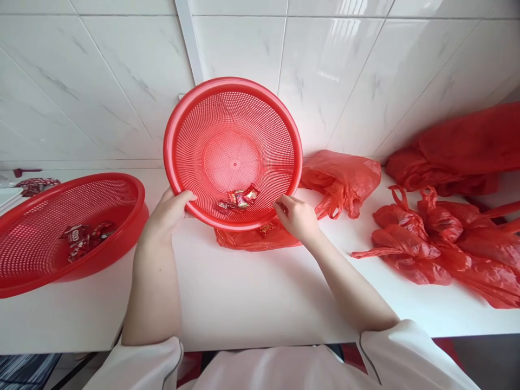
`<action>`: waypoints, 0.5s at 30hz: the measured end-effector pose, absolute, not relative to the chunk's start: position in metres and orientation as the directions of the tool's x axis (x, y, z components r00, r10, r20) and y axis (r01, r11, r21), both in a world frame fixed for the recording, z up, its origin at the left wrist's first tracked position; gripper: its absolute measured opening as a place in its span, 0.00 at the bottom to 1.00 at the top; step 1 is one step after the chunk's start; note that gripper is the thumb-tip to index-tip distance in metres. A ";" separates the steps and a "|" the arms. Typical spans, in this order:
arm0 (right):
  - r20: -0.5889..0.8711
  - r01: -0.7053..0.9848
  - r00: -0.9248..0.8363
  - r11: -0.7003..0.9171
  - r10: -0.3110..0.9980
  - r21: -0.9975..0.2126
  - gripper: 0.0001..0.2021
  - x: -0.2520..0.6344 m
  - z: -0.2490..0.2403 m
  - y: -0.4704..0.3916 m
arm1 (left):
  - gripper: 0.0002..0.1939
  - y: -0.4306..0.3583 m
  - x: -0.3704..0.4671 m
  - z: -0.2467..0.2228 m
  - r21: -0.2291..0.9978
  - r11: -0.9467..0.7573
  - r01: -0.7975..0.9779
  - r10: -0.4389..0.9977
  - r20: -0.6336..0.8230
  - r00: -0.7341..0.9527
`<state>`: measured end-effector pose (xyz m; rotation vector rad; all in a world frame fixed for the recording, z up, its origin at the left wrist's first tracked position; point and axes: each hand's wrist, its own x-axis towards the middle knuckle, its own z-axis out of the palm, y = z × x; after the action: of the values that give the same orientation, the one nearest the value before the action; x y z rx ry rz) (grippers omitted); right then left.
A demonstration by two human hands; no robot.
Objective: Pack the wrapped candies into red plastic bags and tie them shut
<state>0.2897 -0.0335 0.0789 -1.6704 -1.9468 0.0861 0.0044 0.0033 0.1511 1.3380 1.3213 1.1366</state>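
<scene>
A round red plastic mesh basket is tilted up toward me above the white table. Several small wrapped candies lie together at its lower inside edge. My left hand grips the basket's left rim, thumb over the edge and fingers behind it. At the lower right rim, my right hand is closed, its fingertips curled at the edge and partly hidden. Beneath the basket a red plastic bag shows, mostly covered by it.
Another red mesh basket with wrapped candies stands at the left. Several filled red plastic bags sit at the right, with one bag by the wall. A white tiled wall rises behind the table.
</scene>
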 end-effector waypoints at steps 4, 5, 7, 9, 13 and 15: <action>0.439 0.795 -0.196 0.404 0.877 -0.452 0.13 0.280 0.086 -0.043 | 0.10 -0.004 0.020 0.155 0.986 0.026 0.164 0.998 -0.036 0.058; 0.417 0.765 -0.245 0.439 0.875 -0.471 0.15 0.277 0.087 -0.045 | 0.09 -0.005 0.025 0.155 0.987 0.031 0.157 0.996 -0.044 0.081; 0.373 0.714 -0.327 0.485 0.868 -0.505 0.19 0.271 0.086 -0.047 | 0.08 -0.006 0.034 0.154 0.990 0.046 0.136 0.989 -0.064 0.134; 0.342 0.682 -0.383 0.512 0.858 -0.521 0.23 0.267 0.083 -0.047 | 0.07 -0.008 0.042 0.151 0.992 0.062 0.107 0.981 -0.080 0.176; 0.321 0.624 -0.404 0.515 0.857 -0.588 0.20 0.265 0.076 -0.041 | 0.07 -0.008 0.049 0.148 0.992 0.085 0.093 0.972 -0.103 0.213; 0.329 0.566 -0.378 0.497 0.865 -0.657 0.17 0.267 0.074 -0.037 | 0.08 -0.008 0.048 0.148 0.990 0.093 0.106 0.972 -0.114 0.204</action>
<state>0.2666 -0.0368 0.0736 -1.1706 -2.0877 0.5887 0.0480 -0.0077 0.1481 1.2933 1.1675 0.9304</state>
